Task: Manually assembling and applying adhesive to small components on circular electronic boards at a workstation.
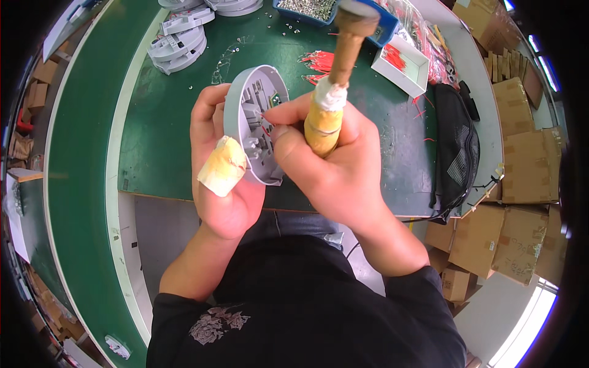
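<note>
My left hand holds a rounded light-grey plastic housing on edge, with its inner side facing right. Yellowish-white wrapping covers my left thumb. Inside the housing are moulded ribs, a small green circuit board and short red wires. My right hand is closed around a tool with a yellow taped grip, white wrapping and a rusty shaft that ends in a wider, blurred head. The tool points up and away from the housing. My right thumb and index finger reach inside the housing by the red wires; their exact contact is hidden.
Grey housings are stacked at the far left of the green table. Red wires lie behind my right hand. A blue bin of small metal parts, a white box and a black bag stand farther round. Cardboard boxes fill the right.
</note>
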Demonstrator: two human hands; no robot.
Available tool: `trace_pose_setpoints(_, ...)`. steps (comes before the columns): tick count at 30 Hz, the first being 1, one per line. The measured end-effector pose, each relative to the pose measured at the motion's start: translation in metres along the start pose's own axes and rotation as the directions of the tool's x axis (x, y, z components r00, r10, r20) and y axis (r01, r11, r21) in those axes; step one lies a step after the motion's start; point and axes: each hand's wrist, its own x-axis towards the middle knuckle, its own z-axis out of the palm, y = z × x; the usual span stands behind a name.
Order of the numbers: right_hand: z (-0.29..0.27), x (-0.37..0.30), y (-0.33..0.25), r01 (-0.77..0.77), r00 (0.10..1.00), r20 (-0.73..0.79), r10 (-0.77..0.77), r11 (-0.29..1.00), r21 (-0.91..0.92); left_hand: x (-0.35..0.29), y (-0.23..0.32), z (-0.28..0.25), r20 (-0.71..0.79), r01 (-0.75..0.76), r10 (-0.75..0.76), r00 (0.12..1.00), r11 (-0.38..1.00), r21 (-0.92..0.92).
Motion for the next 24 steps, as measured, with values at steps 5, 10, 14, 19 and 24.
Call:
trace_pose_setpoints(5, -0.002, 0.002, 0.001, 0.091, 0.995, 0.041, -0.086, 0.987, -0.13, -0.002, -0.001, 0.002, -0.031, -0.021, 0.023, 0.999, 0.997, 0.072)
trace_pose_setpoints(10, -0.005, 0.0, 0.004, 0.081, 0.995, 0.075, -0.069, 0.982, -0.173, -0.004, -0.002, 0.005, -0.051, -0.057, 0.062, 0.997, 0.994, 0.091)
trace_pose_setpoints(14, -0.006, 0.0, 0.001, 0.077, 0.995, 0.082, -0.064, 0.984, -0.162, -0.005, -0.002, -0.001, 0.003, -0.052, 0.052, 0.999, 0.996, 0.069)
trace_pose_setpoints(19, -0.009, 0.0, -0.005, 0.025, 0.998, 0.057, -0.018, 0.993, -0.118, -0.003, 0.005, -0.002, 0.037, -0.061, 0.055, 0.998, 0.985, 0.16)
trace_pose_setpoints(24, -0.016, 0.004, -0.01, -0.049, 0.998, 0.03, 0.051, 0.998, -0.049, 0.007, 0.008, -0.009, 0.177, -0.073, 0.027, 0.984, 0.962, 0.262)
